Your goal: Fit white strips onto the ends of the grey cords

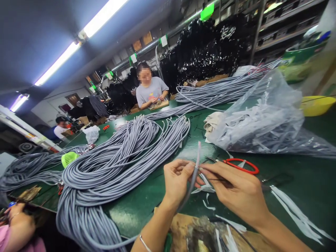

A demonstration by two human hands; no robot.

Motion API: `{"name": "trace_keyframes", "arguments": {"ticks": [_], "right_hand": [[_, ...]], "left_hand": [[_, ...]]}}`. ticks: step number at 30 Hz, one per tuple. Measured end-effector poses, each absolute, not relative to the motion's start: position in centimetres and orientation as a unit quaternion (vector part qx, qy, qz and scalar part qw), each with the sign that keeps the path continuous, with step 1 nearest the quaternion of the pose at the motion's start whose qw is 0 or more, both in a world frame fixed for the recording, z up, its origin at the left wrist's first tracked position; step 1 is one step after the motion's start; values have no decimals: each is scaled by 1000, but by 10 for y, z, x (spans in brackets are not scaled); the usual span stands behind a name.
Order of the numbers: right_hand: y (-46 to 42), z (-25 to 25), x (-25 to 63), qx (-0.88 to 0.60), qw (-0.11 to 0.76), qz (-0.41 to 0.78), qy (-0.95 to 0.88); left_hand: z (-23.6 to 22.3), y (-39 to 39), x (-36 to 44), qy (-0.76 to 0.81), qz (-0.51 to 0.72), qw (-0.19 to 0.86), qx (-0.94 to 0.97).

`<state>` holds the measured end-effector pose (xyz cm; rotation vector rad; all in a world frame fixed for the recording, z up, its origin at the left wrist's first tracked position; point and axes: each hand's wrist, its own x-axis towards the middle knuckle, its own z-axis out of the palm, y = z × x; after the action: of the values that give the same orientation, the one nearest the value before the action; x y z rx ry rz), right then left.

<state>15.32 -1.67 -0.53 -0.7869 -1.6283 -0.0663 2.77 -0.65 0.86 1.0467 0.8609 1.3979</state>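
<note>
A grey cable [193, 180] stands nearly upright in front of me, its pinkish-white end [198, 148] pointing up. My left hand [177, 182] is closed around it, thumb and fingers pinching just below the paler end. From the other side my right hand [236, 187] reaches in, its thumb and fingertips pinched at the same spot on the cable. Something thin and dark shows under the right fingers, too unclear to name. Beneath the hands lie white strips [206, 185] and a worn wooden board [181, 224].
Large coils of grey cable [112, 175] cover the green table [139, 217] on the left. Red-handled scissors [241, 165] lie beyond my right hand, near a clear bag [262, 122] of white strips. Co-workers [152, 89] sit across the table and at the left.
</note>
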Motion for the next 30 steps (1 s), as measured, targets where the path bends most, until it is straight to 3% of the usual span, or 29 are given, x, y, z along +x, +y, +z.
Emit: {"name": "trace_keyframes", "arguments": {"ticks": [6, 11, 18, 30], "right_hand": [[-18, -6, 154, -373, 621, -16, -689], [-25, -1, 159, -485, 640, -135, -581], [-29, -4, 151, -453, 542, -255, -661], [-25, -6, 150, -467, 535, -274, -649]], "left_hand": [[13, -7, 25, 365, 577, 555, 476], [12, -7, 22, 388, 582, 529, 480], [14, -8, 24, 411, 594, 512, 464], [9, -10, 27, 409, 587, 512, 475]]}}
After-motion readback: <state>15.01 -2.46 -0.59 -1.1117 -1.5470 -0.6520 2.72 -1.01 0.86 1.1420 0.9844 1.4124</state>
